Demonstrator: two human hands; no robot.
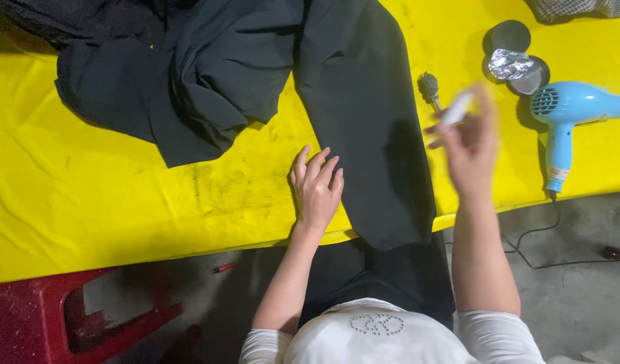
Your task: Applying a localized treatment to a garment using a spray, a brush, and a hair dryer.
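Note:
A dark garment (256, 74) lies spread over a yellow table (87, 189), with one long strip (370, 135) running down over the near edge. My left hand (316, 189) rests flat on the table, fingers apart, touching the strip's left edge. Raised above the strip's right side, my right hand (468, 145) is blurred and pinches a small white stick-like object (458, 108) between its fingertips.
A light blue hair dryer (566, 114) lies at the table's right, its cord trailing to the floor. Beside it sit a round dark tin with crumpled foil (515, 61) and a small dark brush-like tool (429, 87). A red plastic stool (74, 317) stands lower left.

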